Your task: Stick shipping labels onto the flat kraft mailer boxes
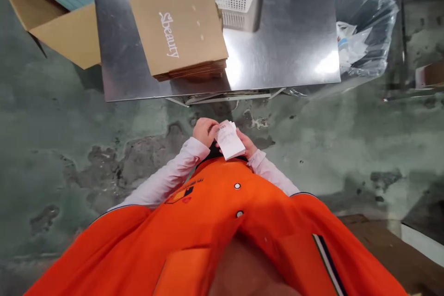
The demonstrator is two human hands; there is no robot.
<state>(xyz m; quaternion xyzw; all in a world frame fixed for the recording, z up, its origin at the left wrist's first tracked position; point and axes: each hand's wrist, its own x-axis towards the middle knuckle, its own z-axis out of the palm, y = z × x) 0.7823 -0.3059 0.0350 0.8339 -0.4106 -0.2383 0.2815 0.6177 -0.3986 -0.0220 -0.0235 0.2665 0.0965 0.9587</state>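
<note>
A small stack of white printed paper slips [229, 141] is held close to my waist, its top sheet facing up. My right hand [247, 143] grips the stack along its right side, fingers partly hidden beneath it. At the upper left edge of the slips, my left hand [206, 131] has its fingers curled and pinched against the paper. Whether it has hold of a single sheet or the whole stack is too small to make out.
Ahead stands a metal table [287, 51]. On it lie a pile of flat brown cardboard [183, 23] and a white plastic basket [239, 2] with papers inside. An open carton [65, 32] is at the left, a lined bin [374, 55] at the right.
</note>
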